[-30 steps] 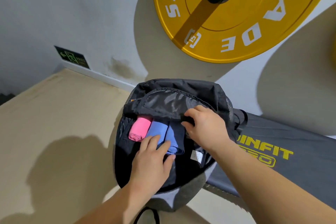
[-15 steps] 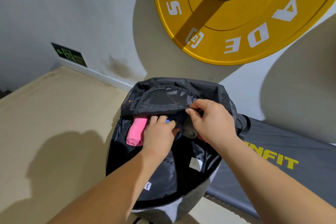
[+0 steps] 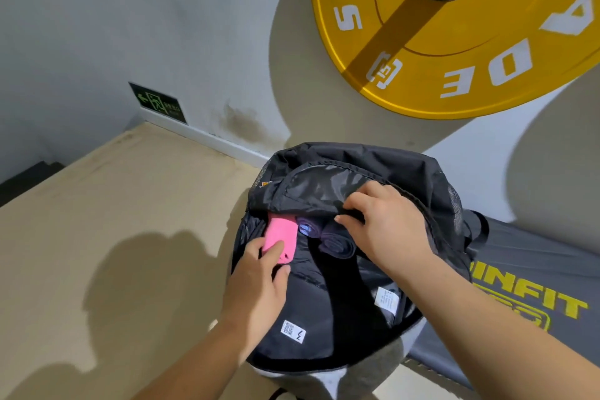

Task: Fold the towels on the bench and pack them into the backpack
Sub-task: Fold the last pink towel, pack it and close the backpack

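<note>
Looking down through the head camera, I see the black backpack [image 3: 328, 318] standing open at the left end of the grey bench [image 3: 535, 269], its mouth facing me and its far side close to the wall [image 3: 162, 10]. My right hand [image 3: 389, 224] is at the top flap of the backpack [image 3: 324, 185]; thumb and fingers [image 3: 352, 203] are pinched shut on the flap's black edge, holding it up off the opening. My left hand [image 3: 259, 279] reaches into the left side of the opening. Its fingers are stretched out and loosely spread, fingertips [image 3: 276, 250] pressing on the near end of the pink towel [image 3: 281, 239]; thumb out to the side, nothing gripped.

Three rolled towels sit side by side inside, tucked under the flap. Pink towel on the left. A blue towel [image 3: 306, 228] in the middle, mostly in shadow, only the end showing. A darker purple-blue towel [image 3: 336, 245] on the right, just beside my right thumb; I cannot tell if it touches.

Two white labels show on the lining: one near label [image 3: 293, 332] by my left wrist, one side label [image 3: 387, 299] under my right forearm. Yellow lettering [image 3: 526, 299] is printed on the bench top to the right of the backpack. A yellow weight plate [image 3: 454, 42] hangs above, in front of the wall. A green exit sign [image 3: 158, 103] sits low on the wall to the left, above the beige floor [image 3: 97, 221].
</note>
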